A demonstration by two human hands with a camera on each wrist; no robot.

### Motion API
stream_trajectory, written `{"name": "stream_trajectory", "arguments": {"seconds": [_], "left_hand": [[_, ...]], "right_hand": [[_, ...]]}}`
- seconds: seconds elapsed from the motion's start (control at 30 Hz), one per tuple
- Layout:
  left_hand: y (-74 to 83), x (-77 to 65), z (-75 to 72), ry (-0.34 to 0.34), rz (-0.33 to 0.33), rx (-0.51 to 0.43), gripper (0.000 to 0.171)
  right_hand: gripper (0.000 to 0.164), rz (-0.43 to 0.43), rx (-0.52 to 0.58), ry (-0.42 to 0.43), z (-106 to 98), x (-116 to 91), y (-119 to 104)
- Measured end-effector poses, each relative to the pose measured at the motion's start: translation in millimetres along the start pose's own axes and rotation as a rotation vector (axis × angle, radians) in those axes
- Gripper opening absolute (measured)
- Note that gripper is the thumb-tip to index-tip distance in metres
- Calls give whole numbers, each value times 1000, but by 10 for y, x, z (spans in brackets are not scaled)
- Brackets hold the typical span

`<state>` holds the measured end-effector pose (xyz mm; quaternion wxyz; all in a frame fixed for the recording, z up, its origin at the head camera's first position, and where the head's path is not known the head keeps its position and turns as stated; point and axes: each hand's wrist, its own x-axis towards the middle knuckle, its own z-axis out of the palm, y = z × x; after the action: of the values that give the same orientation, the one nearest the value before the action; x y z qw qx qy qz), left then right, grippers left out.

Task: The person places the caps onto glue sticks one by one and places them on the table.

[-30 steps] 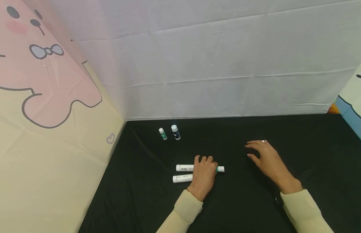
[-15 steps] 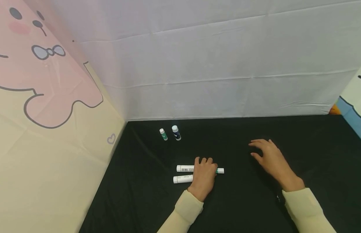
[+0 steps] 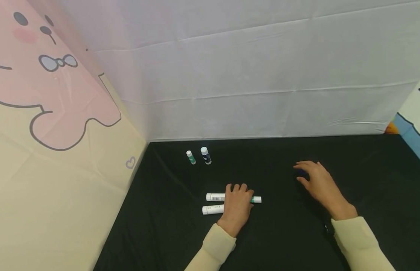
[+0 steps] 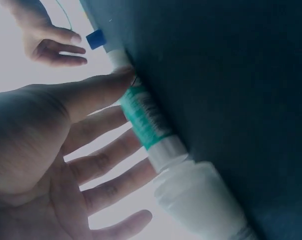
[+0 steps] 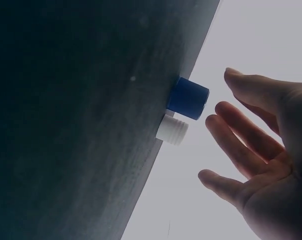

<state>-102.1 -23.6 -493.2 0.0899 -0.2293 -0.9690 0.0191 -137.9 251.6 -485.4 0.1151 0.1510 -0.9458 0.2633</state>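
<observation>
My left hand point(image 3: 237, 206) holds a long white-and-green glue stick point(image 3: 256, 200) lying on the black cloth, thumb on one side, fingers on the other. Partly hidden beneath that hand, a second white glue stick point(image 3: 213, 209) lies just nearer. In the left wrist view, the green label point(image 4: 146, 117) shows beside my thumb, with a larger white cylinder end point(image 4: 201, 200) in front. My right hand point(image 3: 319, 184) hovers with fingers and thumb apart around a dark blue cylinder point(image 3: 301, 172). The right wrist view has this blue cylinder point(image 5: 189, 98) beside a white ribbed cap point(image 5: 172, 130), neither touched.
Toward the back left stand a small green glue stick point(image 3: 191, 157) and a larger navy one point(image 3: 206, 156), both white-capped. Black cloth point(image 3: 172, 233) covers the table. A white sheet point(image 3: 243, 75) hangs behind it, and a printed sheet point(image 3: 60, 180) hangs on the left.
My right hand has drifted a little rightward, and the dark blue cylinder now shows between its thumb and fingers. A small white thing behind that hand is now hidden. The left hand stays put.
</observation>
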Motion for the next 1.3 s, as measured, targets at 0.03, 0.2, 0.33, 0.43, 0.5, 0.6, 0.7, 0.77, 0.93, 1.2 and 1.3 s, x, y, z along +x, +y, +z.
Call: {"name": "stream_trajectory", "arguments": {"seconds": [0.03, 0.2, 0.33, 0.43, 0.5, 0.6, 0.7, 0.77, 0.93, 1.2, 1.3], "left_hand": [[-10, -4, -16, 9, -2, -9, 31], [-107, -4, -113, 55, -35, -76, 34], [-241, 24, -199, 71, -112, -178, 34], [-366, 51, -247, 88, -197, -256, 34], [-459, 62, -266, 116, -258, -307, 33], [-606, 77, -277, 172, -339, -366, 33], [-747, 90, -290, 219, -418, -425, 36], [-830, 105, -289, 239, -476, -465, 38], [-990, 146, -260, 265, -594, -531, 45], [-1119, 211, -193, 235, -653, -624, 55], [-1156, 230, -167, 225, -668, -646, 57]], "right_hand": [[38, 3, -3, -8, -4, 4, 4], [39, 9, -26, -42, -15, 38, 28], [39, 18, -39, -67, -25, 54, 44], [39, 20, -52, -83, -30, 57, 59], [39, 21, -57, -92, -33, 57, 68], [38, 22, -64, -101, -35, 55, 83], [38, 20, -69, -102, -33, 57, 92], [37, 16, -66, -100, -32, 57, 96], [38, -5, -45, -107, -35, 57, 94], [36, -7, -26, -114, -31, 52, 83], [34, -11, -10, -100, -21, 51, 70]]}}
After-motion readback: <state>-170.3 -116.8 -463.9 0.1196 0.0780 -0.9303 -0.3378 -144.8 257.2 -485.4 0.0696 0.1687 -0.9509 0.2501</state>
